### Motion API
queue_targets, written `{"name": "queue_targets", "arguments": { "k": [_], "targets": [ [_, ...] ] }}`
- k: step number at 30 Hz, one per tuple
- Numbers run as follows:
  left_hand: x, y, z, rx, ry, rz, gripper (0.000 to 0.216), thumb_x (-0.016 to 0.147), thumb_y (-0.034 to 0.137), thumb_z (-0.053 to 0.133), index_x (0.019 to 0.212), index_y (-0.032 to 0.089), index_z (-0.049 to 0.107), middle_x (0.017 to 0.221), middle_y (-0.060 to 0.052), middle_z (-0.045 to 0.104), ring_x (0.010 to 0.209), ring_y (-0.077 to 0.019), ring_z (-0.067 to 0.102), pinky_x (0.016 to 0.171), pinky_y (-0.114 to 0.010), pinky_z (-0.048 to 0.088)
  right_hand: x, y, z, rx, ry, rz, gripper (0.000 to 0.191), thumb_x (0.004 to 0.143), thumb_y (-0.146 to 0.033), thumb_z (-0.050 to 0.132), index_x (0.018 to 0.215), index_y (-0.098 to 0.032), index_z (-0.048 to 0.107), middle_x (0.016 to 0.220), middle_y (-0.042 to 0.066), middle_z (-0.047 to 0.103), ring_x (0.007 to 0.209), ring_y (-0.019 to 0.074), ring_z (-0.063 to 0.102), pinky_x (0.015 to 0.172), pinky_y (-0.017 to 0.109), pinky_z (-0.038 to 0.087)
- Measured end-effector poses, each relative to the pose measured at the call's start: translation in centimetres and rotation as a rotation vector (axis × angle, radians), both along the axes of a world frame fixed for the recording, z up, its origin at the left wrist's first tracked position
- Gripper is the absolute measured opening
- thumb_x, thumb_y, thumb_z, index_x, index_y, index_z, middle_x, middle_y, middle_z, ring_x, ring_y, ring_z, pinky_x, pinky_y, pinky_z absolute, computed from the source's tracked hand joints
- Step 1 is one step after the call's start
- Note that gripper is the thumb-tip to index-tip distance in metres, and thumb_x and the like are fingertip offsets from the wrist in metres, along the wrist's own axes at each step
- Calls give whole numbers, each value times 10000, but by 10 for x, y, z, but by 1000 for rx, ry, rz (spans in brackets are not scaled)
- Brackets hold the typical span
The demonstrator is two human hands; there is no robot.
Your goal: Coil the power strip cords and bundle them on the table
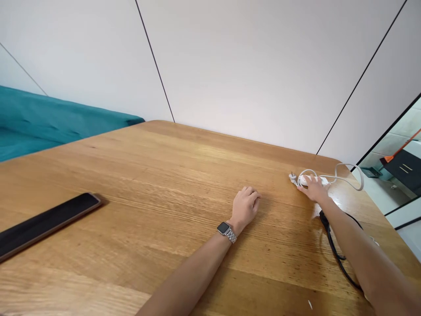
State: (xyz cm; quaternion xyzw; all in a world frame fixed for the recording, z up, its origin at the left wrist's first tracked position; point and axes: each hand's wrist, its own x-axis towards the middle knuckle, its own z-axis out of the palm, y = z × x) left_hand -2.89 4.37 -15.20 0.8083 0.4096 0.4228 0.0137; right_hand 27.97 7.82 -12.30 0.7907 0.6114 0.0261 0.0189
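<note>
The fingers (308, 183) of the right hand (314, 188) lie draped over a small white power block (320, 180) at the far right corner of the wooden table (158, 175); they cover its near half, and whether they actually clasp it or only rest on top cannot be told from this angle. The block is a pale, rounded, oblong piece, lying flat on the wood. A thin white cord (351, 171) runs out from it and loops loosely toward the table's right edge, and a small white plug (292, 177) lies on the wood just left of the fingertips. Under the right forearm a black cable (335, 250) curves across the tabletop. The left hand (245, 206) rests near the middle of the table, well apart from the block, its fingers curled into a loose fist that holds nothing, with a metal-banded watch (226, 231) on the wrist. Far to the left a flat black slab (46, 221) lies on the wood, and a teal cushion (49, 120) sits beyond the table's edge, against the white panelled wall (246, 66).
</note>
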Motion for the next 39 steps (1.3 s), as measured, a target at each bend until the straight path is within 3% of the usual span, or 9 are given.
{"name": "queue_targets", "arguments": {
  "k": [7,12,16,19,24,33,39],
  "targets": [
    [0,1,-1,-60,35,23,175,816,93,475,772,204,603,824,-35,622,781,-162,515,699,-277,420,72,-8,2,53,106,-86,636,766,-564,592,1316,-252,527,1428,155,429,1291,495,301,908,714,256],
    [6,-3,2,-47,90,16,175,825,117,462,859,210,606,860,-36,614,808,-162,528,706,-274,427,96,-23,-5,199,95,-7,667,739,-598,578,1312,-264,503,1380,112,489,1243,387,432,944,568,367],
    [6,-10,5,-27,96,30,155,870,202,447,899,211,599,875,-37,606,818,-158,546,706,-268,429,105,-34,-7,382,126,59,702,733,-584,581,1300,-180,495,1290,143,560,1162,315,526,920,423,438],
    [2,-18,5,-36,86,64,159,880,221,439,888,216,597,848,-30,599,812,-151,556,677,-254,421,112,-43,-4,492,173,55,727,721,-593,581,1291,-152,491,1224,157,594,1116,316,554,898,415,450],
    [0,-33,3,-59,46,84,150,886,230,440,883,218,589,804,-11,594,760,-130,564,630,-234,401,127,-49,-2,538,255,40,789,672,-622,592,1277,-122,501,1231,176,586,1126,331,539,927,439,429],
    [4,-40,2,-113,70,60,178,888,254,437,849,214,606,741,-2,589,666,-115,542,612,-225,380,133,-65,-11,716,308,134,540,718,-610,527,987,-155,638,1075,148,648,1047,300,568,943,432,411],
    [0,-36,6,-173,80,86,192,878,258,437,885,216,625,719,-2,600,630,-116,547,594,-229,373,116,-83,0,715,337,56,464,749,-540,474,940,-151,641,1044,146,652,1053,293,556,964,419,397]
  ]
}}
